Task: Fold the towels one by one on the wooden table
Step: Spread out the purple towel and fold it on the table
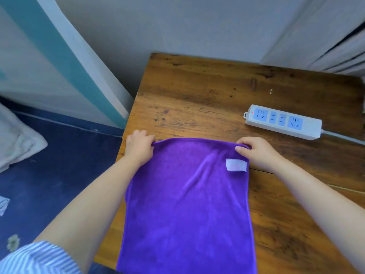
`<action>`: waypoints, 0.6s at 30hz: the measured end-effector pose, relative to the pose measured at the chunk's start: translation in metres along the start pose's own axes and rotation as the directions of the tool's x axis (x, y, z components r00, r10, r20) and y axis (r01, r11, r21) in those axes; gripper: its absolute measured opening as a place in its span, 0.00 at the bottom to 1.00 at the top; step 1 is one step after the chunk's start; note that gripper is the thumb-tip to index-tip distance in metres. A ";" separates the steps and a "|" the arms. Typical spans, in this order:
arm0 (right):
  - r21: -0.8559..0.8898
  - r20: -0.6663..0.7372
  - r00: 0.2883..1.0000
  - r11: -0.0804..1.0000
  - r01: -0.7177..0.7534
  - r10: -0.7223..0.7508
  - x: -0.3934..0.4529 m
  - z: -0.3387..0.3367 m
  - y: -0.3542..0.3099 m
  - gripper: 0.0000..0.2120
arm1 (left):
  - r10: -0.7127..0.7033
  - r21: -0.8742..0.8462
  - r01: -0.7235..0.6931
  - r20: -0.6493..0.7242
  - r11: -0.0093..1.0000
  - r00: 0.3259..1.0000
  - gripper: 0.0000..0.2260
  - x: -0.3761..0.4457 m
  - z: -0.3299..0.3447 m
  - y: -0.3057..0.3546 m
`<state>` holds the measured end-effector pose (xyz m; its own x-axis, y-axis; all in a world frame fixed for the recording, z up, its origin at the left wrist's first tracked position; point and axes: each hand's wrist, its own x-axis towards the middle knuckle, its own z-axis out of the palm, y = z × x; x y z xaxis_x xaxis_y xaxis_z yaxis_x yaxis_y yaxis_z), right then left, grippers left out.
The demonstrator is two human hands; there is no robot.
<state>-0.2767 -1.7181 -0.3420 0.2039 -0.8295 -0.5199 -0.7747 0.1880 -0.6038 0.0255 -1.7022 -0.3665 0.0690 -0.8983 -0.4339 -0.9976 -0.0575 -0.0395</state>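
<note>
Left hand (139, 147) and right hand (254, 150) each pinch a far corner of the purple towel (187, 204), grip closed on cloth. Towel lies on the wooden surface (207, 91), near side of the power strip (283, 121). Fold apparently incomplete; no folded towels visible.

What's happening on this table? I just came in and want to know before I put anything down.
A person is folding a purple towel on the wooden table. The left hand and right hand each pinch a far corner of the towel, which lies spread out towards the person, its white tag facing up. No fold shows yet. A power strip lies beyond the right hand.
</note>
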 end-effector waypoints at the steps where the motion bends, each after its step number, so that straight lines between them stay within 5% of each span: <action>1: 0.111 0.089 0.996 0.993 -0.036 0.026 -0.007 -0.003 0.002 0.07 | 0.029 -0.097 -0.029 -0.004 0.995 1.000 0.11 -0.006 0.000 -0.004; 3: 0.326 0.337 0.936 0.920 -0.218 0.103 -0.021 -0.004 0.005 0.10 | 0.056 -0.381 -0.034 0.045 0.924 0.997 0.09 -0.022 0.000 -0.015; 5: 0.334 0.547 0.825 0.867 -0.370 0.141 -0.027 -0.001 0.009 0.11 | 0.050 -0.606 0.079 0.194 0.792 0.980 0.09 -0.037 0.000 -0.024; 7: 0.208 0.667 0.726 0.893 -0.399 0.169 -0.031 0.005 0.013 0.11 | 0.077 -0.655 0.220 0.393 0.723 0.916 0.09 -0.048 0.002 -0.034; 9: 0.060 0.711 0.668 0.928 -0.368 0.219 -0.032 0.012 0.014 0.13 | 0.105 -0.549 0.261 0.547 0.794 0.831 0.13 -0.055 0.003 -0.044; 11: -0.064 0.659 0.699 0.947 -0.316 0.278 -0.030 0.019 0.011 0.13 | 0.077 -0.399 0.178 0.545 0.899 0.835 0.10 -0.057 0.005 -0.051; 15: -0.297 0.176 0.972 0.950 -0.098 0.155 -0.017 0.024 0.008 0.07 | -0.045 -0.397 0.100 0.147 0.912 0.988 0.08 -0.048 0.006 -0.056; 18: -0.450 -0.070 0.998 0.892 -0.040 0.009 -0.012 0.031 0.011 0.08 | 0.005 -0.344 0.015 0.059 0.939 0.998 0.08 -0.034 0.006 -0.051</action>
<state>-0.2687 -1.6899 -0.3616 0.1543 -0.8626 -0.4818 -0.9685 -0.0357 -0.2463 0.0737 -1.6660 -0.3552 0.0642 -0.8716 -0.4861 -0.9392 -0.2174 0.2658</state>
